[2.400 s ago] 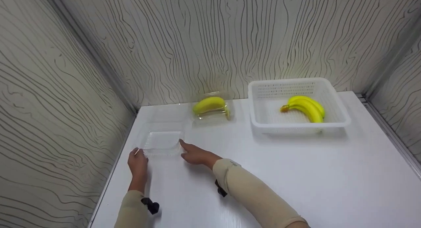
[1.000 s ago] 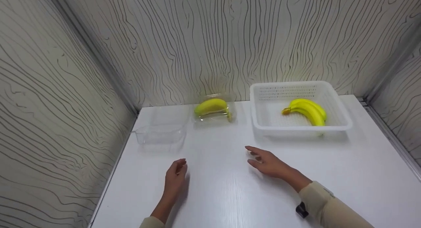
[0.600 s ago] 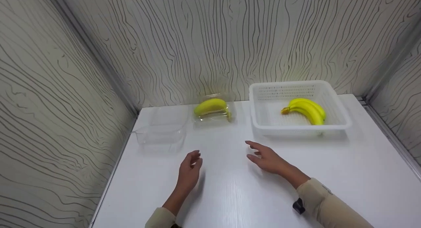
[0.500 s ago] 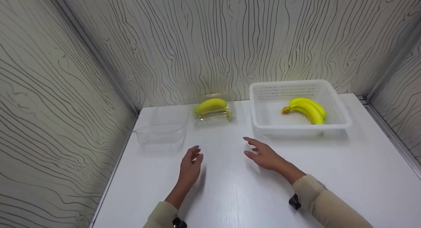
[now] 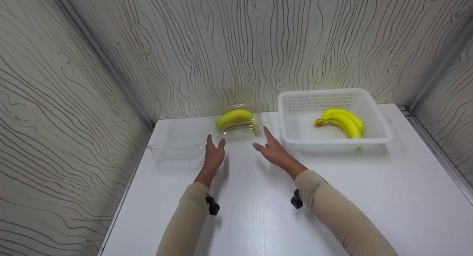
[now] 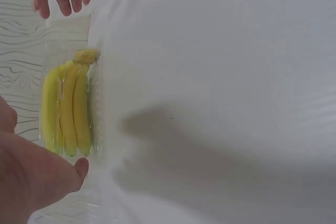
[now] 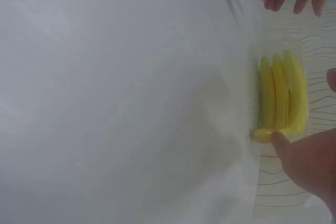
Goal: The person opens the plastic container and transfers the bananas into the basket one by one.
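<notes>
Head view looks forward and down from up high, furthest back, catching the table (image 5: 255,226) and back wall (image 5: 236,45). Wrist views sit way closer, tipped sideways: wall's at the left edge in left wrist, right edge in right wrist. Both share the clear banana box (image 6: 59,53).

Left hand (image 6: 32,174) partly outside wrist views

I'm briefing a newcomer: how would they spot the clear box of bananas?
On the white table, find the white basket. Left of it, at the back edge, sits the clear box; bananas show inside it, whereas the leftmost box shows none.
</notes>
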The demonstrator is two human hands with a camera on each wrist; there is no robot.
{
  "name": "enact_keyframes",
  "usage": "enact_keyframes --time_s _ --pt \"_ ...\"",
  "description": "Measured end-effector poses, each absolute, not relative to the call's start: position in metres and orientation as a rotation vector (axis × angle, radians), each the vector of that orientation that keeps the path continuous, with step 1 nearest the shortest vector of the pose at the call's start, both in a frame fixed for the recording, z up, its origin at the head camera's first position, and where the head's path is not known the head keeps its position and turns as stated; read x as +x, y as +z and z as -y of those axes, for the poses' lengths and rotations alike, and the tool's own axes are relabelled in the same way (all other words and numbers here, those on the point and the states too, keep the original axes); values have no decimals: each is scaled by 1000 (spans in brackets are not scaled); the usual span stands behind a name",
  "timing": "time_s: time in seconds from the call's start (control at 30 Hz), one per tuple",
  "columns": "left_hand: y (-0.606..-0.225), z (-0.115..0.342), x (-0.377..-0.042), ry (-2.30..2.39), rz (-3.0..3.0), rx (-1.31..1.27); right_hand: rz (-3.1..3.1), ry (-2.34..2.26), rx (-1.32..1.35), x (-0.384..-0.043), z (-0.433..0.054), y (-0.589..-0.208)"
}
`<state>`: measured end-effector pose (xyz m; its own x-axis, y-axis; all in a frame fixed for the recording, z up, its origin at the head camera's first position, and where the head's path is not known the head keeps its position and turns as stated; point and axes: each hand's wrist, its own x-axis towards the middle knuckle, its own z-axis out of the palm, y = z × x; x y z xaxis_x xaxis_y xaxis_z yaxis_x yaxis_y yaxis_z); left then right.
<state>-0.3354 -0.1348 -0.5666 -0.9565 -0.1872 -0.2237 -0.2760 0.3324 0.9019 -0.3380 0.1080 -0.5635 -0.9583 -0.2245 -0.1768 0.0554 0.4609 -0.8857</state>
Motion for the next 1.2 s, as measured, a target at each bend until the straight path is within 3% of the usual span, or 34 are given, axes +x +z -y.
enact_keyframes --time_s 0.23,0.47,1.2 --pt "-568 129 -369 1742 -2477 -420 -2467 -1450 -98 -370 -105 -554" --pt "-576 125 -379 1817 -2489 -482 -2347 -1436 -78 -385 -105 -550" --pt "-587 125 -363 1699 -2631 -406 -2477 -1414 -116 -367 -101 -567"
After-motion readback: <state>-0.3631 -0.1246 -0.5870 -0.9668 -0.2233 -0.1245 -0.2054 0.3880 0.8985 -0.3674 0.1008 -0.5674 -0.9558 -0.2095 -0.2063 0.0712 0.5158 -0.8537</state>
